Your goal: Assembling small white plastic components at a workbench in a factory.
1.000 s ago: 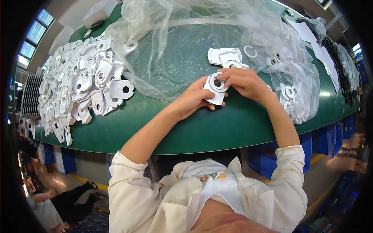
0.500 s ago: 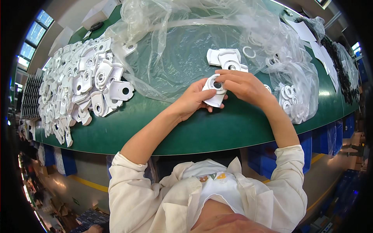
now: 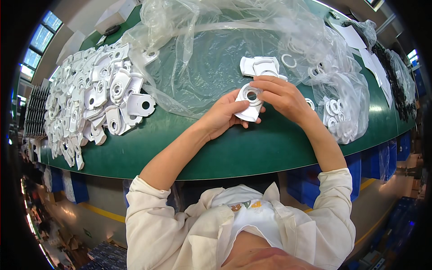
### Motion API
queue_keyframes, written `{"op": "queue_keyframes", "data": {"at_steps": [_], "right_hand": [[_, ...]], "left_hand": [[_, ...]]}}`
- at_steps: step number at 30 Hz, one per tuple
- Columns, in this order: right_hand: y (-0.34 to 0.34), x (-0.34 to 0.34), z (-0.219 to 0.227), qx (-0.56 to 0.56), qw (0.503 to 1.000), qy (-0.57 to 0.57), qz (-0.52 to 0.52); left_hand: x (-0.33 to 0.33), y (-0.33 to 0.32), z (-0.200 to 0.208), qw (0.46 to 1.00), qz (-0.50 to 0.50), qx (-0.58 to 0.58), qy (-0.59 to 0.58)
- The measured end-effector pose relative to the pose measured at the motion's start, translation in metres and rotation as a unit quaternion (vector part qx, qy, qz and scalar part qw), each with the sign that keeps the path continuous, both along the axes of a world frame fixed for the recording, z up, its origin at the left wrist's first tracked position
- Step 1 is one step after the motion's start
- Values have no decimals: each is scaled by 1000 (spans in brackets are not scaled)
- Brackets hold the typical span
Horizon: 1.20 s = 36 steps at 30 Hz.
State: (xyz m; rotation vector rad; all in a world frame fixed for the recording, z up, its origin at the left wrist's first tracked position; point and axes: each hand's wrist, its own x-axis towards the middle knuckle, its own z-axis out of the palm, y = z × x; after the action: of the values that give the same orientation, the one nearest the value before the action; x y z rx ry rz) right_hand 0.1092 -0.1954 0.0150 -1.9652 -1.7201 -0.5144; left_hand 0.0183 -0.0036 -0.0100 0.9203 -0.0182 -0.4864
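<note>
My left hand [image 3: 223,113] grips a white plastic part [image 3: 245,116], thumb on its upper face and fingers underneath. The part has a flat tongue and a rounded end with a round hole. On the hole's right rim, the bent fingers of my right hand [image 3: 283,98] press against the part; whether a small ring lies beneath them I cannot tell. Just beyond my right hand rest a few similar white parts [image 3: 262,66], overlapping and partly covered by it. A loose white ring [image 3: 289,60] lies to their right.
A large heap of white plastic parts [image 3: 96,96] covers the left of the green table [image 3: 202,157]. Clear plastic sheeting [image 3: 216,47] spreads across the back. On the right, a clear bag [image 3: 357,117] contains several white rings [image 3: 333,108]. Blue bins [image 3: 310,182] stand below the table edge.
The held part has turned slightly, so its hole now faces up more fully. My right fingers have shifted a little around its rim, while both arms stay almost where they were.
</note>
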Motion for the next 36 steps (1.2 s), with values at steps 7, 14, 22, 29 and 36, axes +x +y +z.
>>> {"op": "queue_keyframes", "data": {"at_steps": [7, 14, 22, 29, 36], "right_hand": [[1, -2, 1, 93, 985, 145, -18], [2, -2, -7, 46, 867, 489, -81], [2, -9, 0, 18, 884, 462, -67], [2, -11, -1, -32, 933, 354, -55], [5, -3, -15, 165, 776, 606, -59]], "left_hand": [[-4, -6, 5, 992, 37, 104, -54], [-10, -12, 7, 942, 61, 287, -165], [-9, -11, 0, 869, 156, 408, -232], [-11, -6, 7, 797, 116, 529, -266], [-5, -9, -1, 945, 214, 180, -170]]}}
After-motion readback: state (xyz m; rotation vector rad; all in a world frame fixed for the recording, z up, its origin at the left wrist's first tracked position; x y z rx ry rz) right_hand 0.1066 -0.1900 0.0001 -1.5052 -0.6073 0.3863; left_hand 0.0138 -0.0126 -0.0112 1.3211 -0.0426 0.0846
